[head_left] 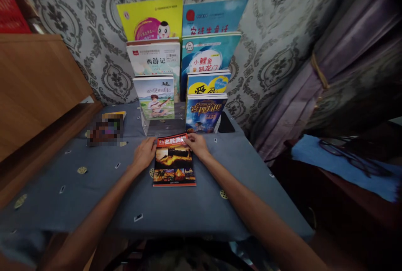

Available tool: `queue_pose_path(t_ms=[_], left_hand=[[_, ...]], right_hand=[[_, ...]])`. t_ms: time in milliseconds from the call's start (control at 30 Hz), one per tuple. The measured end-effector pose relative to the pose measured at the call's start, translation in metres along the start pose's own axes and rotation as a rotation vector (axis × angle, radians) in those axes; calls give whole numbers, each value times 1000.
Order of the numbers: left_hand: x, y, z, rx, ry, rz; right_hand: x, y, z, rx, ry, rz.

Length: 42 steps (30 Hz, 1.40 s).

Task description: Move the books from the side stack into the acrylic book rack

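Hands: left hand (145, 153), right hand (197, 146) gripping the red-topped book (174, 160)
Red-topped book: on worktop (103, 187), outside the rack
Rack (165, 127): twelve o'clock, standing books (205, 114) in place
Blurred book (106, 130): ten o'clock, unracked

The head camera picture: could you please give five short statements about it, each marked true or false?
1. The left hand and the right hand touch the red-topped book. True.
2. A black flat object lies right of the standing books. True.
3. The red-topped book is behind those books. False: it is in front of them.
4. The glasses lie on a blue cloth. True.
5. That cloth is to the left of both hands. False: it is to their right.
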<state>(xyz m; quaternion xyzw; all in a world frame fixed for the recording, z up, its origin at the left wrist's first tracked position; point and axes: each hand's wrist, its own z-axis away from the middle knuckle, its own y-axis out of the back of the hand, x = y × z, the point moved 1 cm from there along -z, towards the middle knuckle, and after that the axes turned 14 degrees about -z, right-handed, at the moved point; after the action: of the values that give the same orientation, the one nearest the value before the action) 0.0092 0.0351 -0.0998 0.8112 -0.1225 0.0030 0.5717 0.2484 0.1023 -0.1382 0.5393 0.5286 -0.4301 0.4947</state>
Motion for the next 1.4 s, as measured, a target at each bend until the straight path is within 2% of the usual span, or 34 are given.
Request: queue_pose_path(t_ms=[133,333,467,567,667,733,800,900,1067,1400], left_hand=[[1,-14,-12,53,-50,-18],[3,-23,-9,45,-95,-79],[4,-22,-9,22,-93,-97],[5,-23,-9,33,-91,-102],[5,-21,-8,31,-103,-104],[4,-20,-8,7,-113,-99],[4,-18,-8,-13,-120,-81],[2,-19,-8,-7,-118,-64],[0,-24,-8,39,-112,-50],[-1,-25,-7,42,-100,-67]], right_hand=[[-1,-1,1,21,19,72],[-10,3,7,48,29,196],[-29,0,22,79,195,476],[-42,-18,32,-92,345,621],[-45,-45,34,-370,468,611],[-42,-63,33,-490,504,594],[-38,-75,29,-523,484,614],[-35,-82,26,-509,441,664],[-37,-69,26,-487,400,707],[-19,-1,30,-339,322,655]])
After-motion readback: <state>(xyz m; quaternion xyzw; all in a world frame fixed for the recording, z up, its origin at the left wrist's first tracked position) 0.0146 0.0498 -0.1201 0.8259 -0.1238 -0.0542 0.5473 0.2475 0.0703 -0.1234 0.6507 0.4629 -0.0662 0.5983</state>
